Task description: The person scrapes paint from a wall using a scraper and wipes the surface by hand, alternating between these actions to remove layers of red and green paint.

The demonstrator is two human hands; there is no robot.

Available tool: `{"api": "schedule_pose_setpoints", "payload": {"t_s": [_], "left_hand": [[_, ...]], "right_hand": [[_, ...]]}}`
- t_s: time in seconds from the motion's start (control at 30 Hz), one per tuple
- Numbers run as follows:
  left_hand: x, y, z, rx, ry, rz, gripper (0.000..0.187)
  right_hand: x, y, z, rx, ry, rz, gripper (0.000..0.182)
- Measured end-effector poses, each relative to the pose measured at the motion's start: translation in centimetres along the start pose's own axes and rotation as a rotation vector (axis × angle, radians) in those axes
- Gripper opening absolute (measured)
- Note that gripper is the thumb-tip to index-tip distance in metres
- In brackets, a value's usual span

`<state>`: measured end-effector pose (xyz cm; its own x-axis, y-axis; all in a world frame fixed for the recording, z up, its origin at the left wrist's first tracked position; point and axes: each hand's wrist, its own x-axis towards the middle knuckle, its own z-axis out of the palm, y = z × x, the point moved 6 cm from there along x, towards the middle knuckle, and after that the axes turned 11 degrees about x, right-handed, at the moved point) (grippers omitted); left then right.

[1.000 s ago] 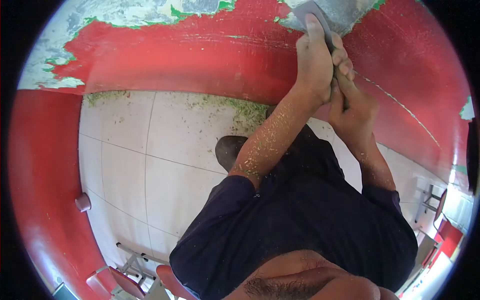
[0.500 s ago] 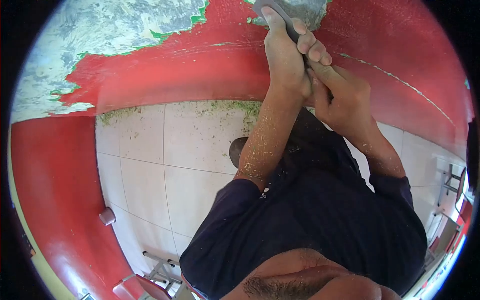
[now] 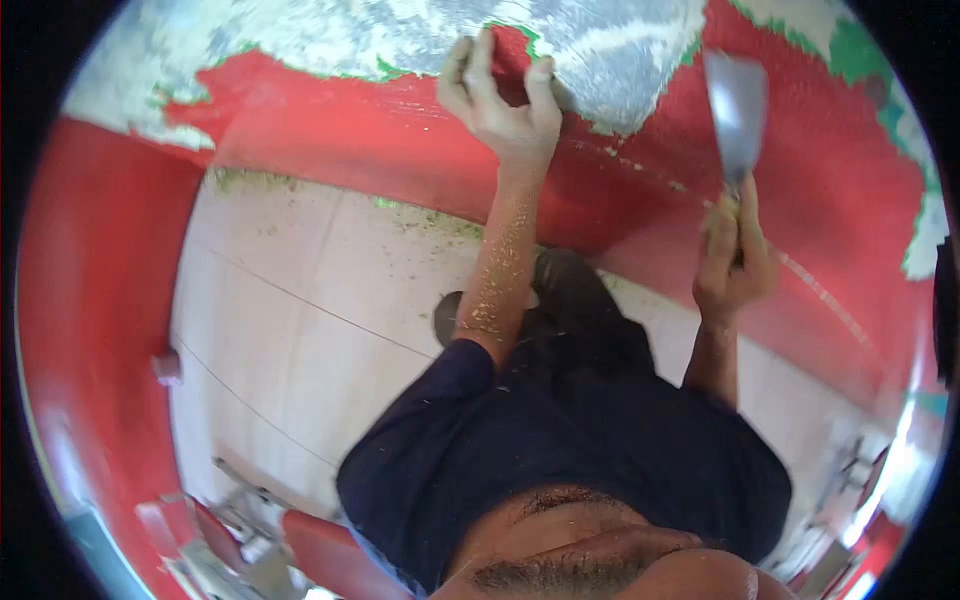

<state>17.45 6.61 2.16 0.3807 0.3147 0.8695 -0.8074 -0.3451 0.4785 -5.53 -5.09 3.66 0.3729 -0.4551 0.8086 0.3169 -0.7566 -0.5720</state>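
My left hand (image 3: 505, 115) is spread on the wall, its fingertips at a tongue of red paint (image 3: 510, 62) that juts into the bared grey-white patch (image 3: 620, 60). The thumb stands apart from the fingers, and nothing shows in its grasp. Further right, my right hand (image 3: 735, 260) is wrapped round the handle of a paint scraper (image 3: 737, 115). Its wide metal blade points up the wall, in front of the red paint. The handle is mostly hidden by my fingers. Pale flakes cling to my left forearm.
Red paint (image 3: 350, 125) covers the lower wall, with ragged green edges beside the bared patch. Green scrapings (image 3: 440, 222) lie on the tiled floor (image 3: 290, 270) along the wall's foot. A chair (image 3: 325, 540) stands behind me at lower left; furniture shows at lower right.
My hands, together on the scraper before, are now apart. The left has moved left onto the wall and opened; the right has carried the scraper to the right. The view has shifted.
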Motion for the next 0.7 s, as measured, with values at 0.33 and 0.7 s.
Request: {"api": "schedule_pose_setpoints", "payload": {"t_s": [0.33,0.7], "left_hand": [[-6.2,-0.2,-1.2,0.044,0.141,0.024,0.019],[-6.7,-1.2,-1.0,0.122,0.216,-0.204,0.011]], "right_hand": [[-2.0,7.2,-10.6,0.007,-0.028,-0.326,0.042],[-3.5,9.0,-9.0,-0.339,-0.2,-0.806,0.04]]}}
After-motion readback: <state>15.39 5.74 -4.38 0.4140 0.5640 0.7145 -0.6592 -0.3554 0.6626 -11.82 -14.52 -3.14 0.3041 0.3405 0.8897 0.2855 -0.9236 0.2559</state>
